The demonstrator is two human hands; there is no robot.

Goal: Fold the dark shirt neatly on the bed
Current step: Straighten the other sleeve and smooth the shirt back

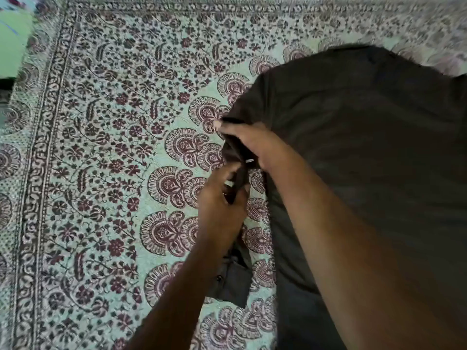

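The dark shirt [366,137] lies spread over the right half of the bed, its body flat and its left sleeve drawn out to the left. My right hand [249,145] grips the sleeve near the shoulder at the shirt's left edge. Just below it, my left hand [222,200] pinches the same sleeve further down. The sleeve's cuff end [233,281] hangs down onto the bedspread under my left forearm. My right forearm covers part of the shirt's lower body.
The bed carries a pale green bedspread [113,147] printed with maroon and dark floral motifs and a patterned border along the left and top. A bright green surface [12,41] shows past the bed's upper left corner.
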